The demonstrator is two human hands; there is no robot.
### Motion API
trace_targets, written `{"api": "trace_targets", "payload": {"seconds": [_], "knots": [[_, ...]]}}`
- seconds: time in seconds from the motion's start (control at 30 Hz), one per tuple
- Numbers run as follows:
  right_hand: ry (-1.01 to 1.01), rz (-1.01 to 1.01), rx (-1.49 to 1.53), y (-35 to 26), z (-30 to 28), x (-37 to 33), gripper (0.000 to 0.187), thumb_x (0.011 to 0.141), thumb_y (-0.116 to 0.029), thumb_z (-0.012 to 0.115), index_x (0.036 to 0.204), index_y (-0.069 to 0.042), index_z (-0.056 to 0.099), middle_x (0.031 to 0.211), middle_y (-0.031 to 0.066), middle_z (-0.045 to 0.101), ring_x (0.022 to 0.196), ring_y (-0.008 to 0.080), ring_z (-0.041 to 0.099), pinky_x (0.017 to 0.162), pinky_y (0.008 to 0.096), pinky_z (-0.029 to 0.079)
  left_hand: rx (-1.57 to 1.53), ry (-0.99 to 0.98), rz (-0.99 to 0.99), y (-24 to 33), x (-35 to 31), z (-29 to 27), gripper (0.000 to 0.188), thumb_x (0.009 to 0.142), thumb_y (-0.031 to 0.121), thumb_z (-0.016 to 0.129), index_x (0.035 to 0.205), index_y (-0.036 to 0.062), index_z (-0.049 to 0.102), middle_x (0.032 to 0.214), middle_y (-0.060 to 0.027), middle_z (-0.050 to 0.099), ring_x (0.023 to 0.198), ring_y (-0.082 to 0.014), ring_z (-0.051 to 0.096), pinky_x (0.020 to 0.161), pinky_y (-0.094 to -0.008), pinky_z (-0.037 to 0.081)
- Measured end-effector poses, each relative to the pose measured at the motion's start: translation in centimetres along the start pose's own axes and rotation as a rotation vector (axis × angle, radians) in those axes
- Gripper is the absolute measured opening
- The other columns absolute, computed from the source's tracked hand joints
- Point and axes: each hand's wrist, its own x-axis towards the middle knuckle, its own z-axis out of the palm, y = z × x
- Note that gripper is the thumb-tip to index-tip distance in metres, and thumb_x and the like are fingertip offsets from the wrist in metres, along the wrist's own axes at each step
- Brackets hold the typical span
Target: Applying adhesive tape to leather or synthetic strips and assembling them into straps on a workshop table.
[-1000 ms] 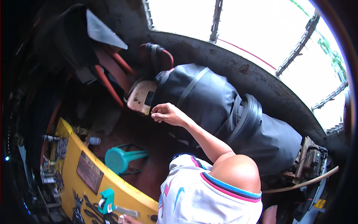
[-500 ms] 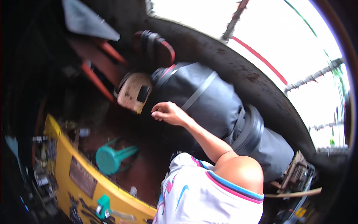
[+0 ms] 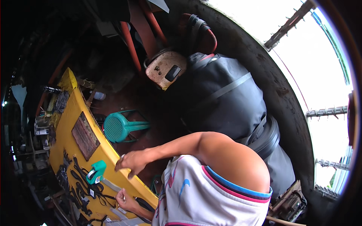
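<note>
My right hand (image 3: 132,162) hovers over the near edge of a yellow work table (image 3: 109,158), fingers apart and holding nothing; a ring shows on one finger. Lower down, my left hand (image 3: 127,200) has its fingers closed at the end of a flat grey strip (image 3: 111,185). That strip runs out from a teal-green handheld tool (image 3: 97,172) with a white round part, resting on the table. Black straps or cords (image 3: 81,184) lie tangled beside it. A brown rectangular plate (image 3: 85,136) sits farther along the tabletop.
A teal plastic stool (image 3: 117,127) stands past the table. Large dark bags (image 3: 226,94) lean along the curved wall at right, with black coiled strapping (image 3: 266,137). A worn seat (image 3: 166,67) bears a dark phone-like slab (image 3: 173,73). Clutter lines the table's far side.
My right hand has swung from beside the dark bags down and left to the yellow table. My left hand has come into view. The camera view has turned toward the table.
</note>
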Motion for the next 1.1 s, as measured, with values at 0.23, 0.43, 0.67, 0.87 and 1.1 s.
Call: {"api": "trace_targets", "payload": {"seconds": [0.23, 0.43, 0.67, 0.87, 1.1], "knots": [[-0.138, -0.134, 0.035, -4.3, 10.5, 4.4, 0.031, 0.08, -0.023, 0.072, 0.105, -0.006, 0.069, 0.1, 0.0159, 0.069, 0.1, 0.0348, 0.065, 0.084, 0.0453, 0.051, 0.074, -0.108, 0.102, -2.6, -2.3, -3.6, 0.019, 0.087, 0.011, 0.074, 0.089, -0.0062, 0.065, 0.083, -0.0131, 0.068, 0.077, -0.0187, 0.064, 0.073, -0.0316, 0.052], [0.028, -0.067, 0.193, -9.9, 16.5, 6.5, 0.017, 0.082, -0.016, 0.066, 0.096, -0.006, 0.07, 0.087, 0.0127, 0.072, 0.084, 0.0333, 0.068, 0.07, 0.0435, 0.051, -0.095, -0.211, 0.009, -8.6, -2.0, -10.5, 0.02, 0.084, 0.01, 0.075, 0.092, -0.0061, 0.066, 0.088, -0.0122, 0.069, 0.08, -0.0215, 0.062, 0.078, -0.035, 0.051], [0.191, -0.047, 0.138, -13.2, 25.3, 8.8, 0.02, 0.08, -0.016, 0.067, 0.097, -0.008, 0.072, 0.086, 0.0107, 0.072, 0.082, 0.0317, 0.068, 0.071, 0.042, 0.052, -0.373, -0.286, 0.086, -12.9, -2.5, -17.0, 0.019, 0.092, 0.011, 0.067, 0.095, -0.0078, 0.064, 0.084, -0.009, 0.064, 0.077, -0.0168, 0.058, 0.073, -0.0293, 0.048], [0.335, 0.104, 0.166, -14.7, 26.4, 7.9, 0.025, 0.078, -0.016, 0.069, 0.102, -0.007, 0.07, 0.085, 0.0104, 0.073, 0.082, 0.0295, 0.07, 0.072, 0.0396, 0.054, -0.335, -0.473, 0.244, -15.3, -0.8, -18.9, 0.029, 0.102, 0.018, 0.054, 0.098, -0.009, 0.063, 0.085, -0.0102, 0.063, 0.079, -0.0164, 0.059, 0.075, -0.0295, 0.049], [0.228, 0.039, 0.106, -16.4, 26.6, 8.9, 0.03, 0.081, -0.008, 0.072, 0.108, 0.002, 0.065, 0.095, 0.0177, 0.071, 0.091, 0.0335, 0.069, 0.078, 0.0421, 0.054, -0.392, -0.421, 0.221, -15.4, -1.9, -18.8, 0.029, 0.101, 0.017, 0.055, 0.102, -0.0108, 0.064, 0.088, -0.013, 0.067, 0.077, -0.0193, 0.063, 0.074, -0.0319, 0.054]]}}
